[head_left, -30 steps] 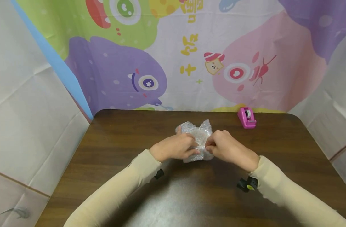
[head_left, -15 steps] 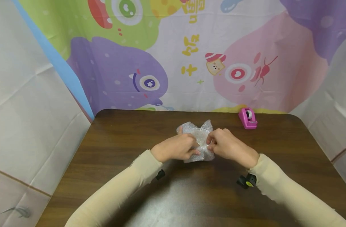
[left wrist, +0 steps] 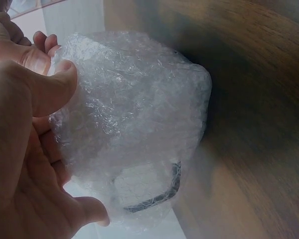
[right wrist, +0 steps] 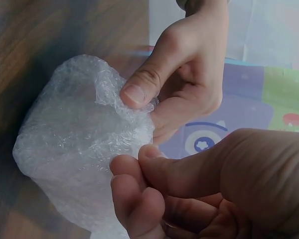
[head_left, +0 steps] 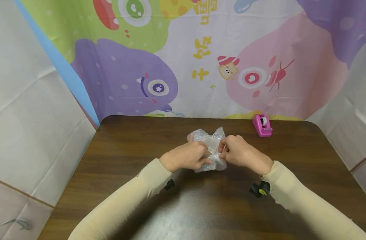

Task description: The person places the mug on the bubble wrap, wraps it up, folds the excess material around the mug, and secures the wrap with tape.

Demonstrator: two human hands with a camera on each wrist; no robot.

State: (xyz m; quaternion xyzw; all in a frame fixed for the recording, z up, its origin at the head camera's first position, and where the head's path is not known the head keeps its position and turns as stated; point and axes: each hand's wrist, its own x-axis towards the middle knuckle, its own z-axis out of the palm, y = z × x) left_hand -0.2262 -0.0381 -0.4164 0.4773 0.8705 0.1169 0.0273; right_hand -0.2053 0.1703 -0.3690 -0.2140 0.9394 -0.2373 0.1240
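Near the middle of the dark table (head_left: 123, 143), we had a bubble-wrapped bundle (head_left: 212, 143) between us: our left hand (head_left: 185, 155) pinched its gathered edge, apparently to hold the folds down, while our right hand (head_left: 243, 154) pinched the wrap just beside. Two loose corners (head_left: 219, 133) pointed toward the printed backdrop (head_left: 197, 93); we made out no clear long axis. The tape dispenser (head_left: 262, 126) stood beyond, probably out of the way.

Cartoon cloth (head_left: 188, 96) (creased) hangs behind brown table (head_left: 135, 143).
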